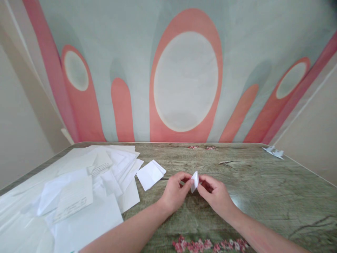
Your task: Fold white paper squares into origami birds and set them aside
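A small folded piece of white paper (195, 181) is held upright just above the table, between my two hands. My left hand (177, 191) pinches its left edge between thumb and fingers. On the other side, my right hand (216, 193) grips the right edge the same way. The paper looks narrow and pointed at top and bottom, with a crease down its face. To the left of my left hand lie a few small square sheets (150, 175), stacked slightly askew.
A large, loose heap of white papers (89, 221), some printed, covers the left of the table. Small white folded paper pieces (273, 152) sit at the far right corner. The wood-patterned tabletop (279, 196) meets a wall with pink ovals (186, 21) at its back edge.
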Available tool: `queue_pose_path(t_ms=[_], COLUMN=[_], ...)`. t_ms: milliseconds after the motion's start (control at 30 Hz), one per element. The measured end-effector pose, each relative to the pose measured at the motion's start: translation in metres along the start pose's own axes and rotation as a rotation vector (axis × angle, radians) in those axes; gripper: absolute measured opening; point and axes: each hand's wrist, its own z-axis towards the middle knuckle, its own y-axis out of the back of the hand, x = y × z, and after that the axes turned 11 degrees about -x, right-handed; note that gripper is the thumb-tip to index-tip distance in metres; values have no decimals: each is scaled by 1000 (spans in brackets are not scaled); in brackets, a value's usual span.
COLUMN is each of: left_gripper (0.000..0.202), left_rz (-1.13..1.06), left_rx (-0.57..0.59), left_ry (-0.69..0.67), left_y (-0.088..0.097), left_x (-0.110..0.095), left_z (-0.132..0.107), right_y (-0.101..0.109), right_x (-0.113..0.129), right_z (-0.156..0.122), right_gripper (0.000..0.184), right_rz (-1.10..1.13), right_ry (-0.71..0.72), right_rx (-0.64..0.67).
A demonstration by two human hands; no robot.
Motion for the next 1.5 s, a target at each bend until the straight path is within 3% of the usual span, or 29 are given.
queue_pose_path(t_ms=[400, 833, 1200, 1500], left_gripper=[16, 29, 26, 27], left_rz=[-57, -134, -257, -151], left_rx=[-89, 8, -35, -18], left_ry=[42, 70, 119, 54], left_y=[-2, 0, -1, 0], left_x=[2, -2, 8, 6], left_z=[3, 3, 6, 6], right_y=[1, -1, -1, -1], right_x=[2, 0, 3, 2], right_z=[-1, -1, 1, 1], right_gripper=[28, 25, 25, 26], right_rz=[62, 63, 115, 97], right_ry=[-37, -77, -135, -116], right_rx=[44, 12, 52, 59])
